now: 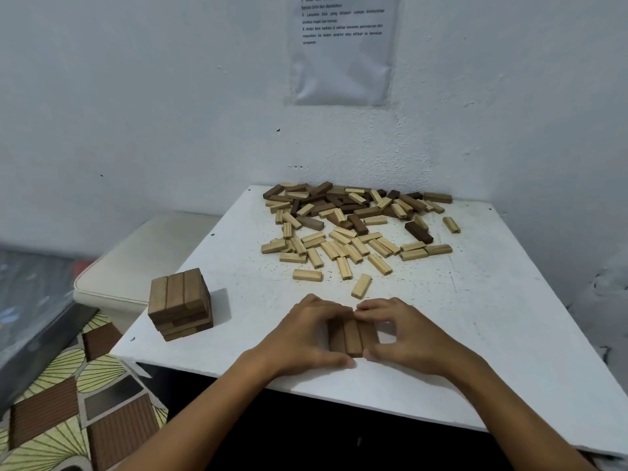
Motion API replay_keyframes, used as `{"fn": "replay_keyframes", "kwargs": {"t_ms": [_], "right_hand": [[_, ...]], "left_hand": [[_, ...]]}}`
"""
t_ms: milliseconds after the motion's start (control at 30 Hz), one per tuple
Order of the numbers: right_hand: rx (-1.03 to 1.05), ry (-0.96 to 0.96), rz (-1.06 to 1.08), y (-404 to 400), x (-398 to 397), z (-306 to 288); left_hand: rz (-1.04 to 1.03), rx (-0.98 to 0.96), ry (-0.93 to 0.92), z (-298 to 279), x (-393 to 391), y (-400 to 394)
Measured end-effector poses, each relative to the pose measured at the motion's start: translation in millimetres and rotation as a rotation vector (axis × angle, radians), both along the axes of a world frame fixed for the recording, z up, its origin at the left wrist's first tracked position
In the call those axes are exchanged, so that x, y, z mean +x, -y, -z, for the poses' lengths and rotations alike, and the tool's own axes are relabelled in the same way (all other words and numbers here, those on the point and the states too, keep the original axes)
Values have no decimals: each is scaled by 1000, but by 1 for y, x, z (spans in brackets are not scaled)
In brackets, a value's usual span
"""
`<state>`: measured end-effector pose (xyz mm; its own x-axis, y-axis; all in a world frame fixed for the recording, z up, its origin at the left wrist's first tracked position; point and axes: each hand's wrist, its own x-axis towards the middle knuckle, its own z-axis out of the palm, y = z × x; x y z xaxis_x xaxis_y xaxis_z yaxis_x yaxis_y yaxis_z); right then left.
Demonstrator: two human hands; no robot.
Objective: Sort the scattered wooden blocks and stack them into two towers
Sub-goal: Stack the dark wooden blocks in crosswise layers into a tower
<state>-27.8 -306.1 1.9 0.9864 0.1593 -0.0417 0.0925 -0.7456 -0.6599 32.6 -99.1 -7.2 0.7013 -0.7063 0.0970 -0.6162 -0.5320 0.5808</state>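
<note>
Three brown blocks (352,336) lie side by side near the table's front edge. My left hand (302,338) grips them from the left, and my right hand (401,331) grips them from the right, fingers over the far ends and thumbs at the near ends. A short tower of brown blocks (180,302) stands at the table's left edge, three blocks across its top layer. A scattered heap of light and dark blocks (353,226) covers the far part of the table; the pale ones lie mostly nearer, the dark ones toward the wall.
The white table (475,317) sits in a corner, with walls behind and to the right. A paper sheet (343,49) hangs on the back wall. A cream cushion (136,266) lies left of the table, above a patterned floor mat (68,402).
</note>
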Motion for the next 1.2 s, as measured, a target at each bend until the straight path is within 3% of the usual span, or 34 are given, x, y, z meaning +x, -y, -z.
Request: {"fn": "replay_keyframes", "kwargs": {"t_ms": [767, 1067, 1200], "right_hand": [[73, 40, 17, -2, -3, 9], [46, 15, -57, 5, 3, 9], [140, -1, -17, 4, 3, 6]], "left_hand": [[-14, -64, -24, 0, 1, -9], [-50, -65, 78, 6, -7, -6], [-135, -69, 114, 10, -21, 5]]}}
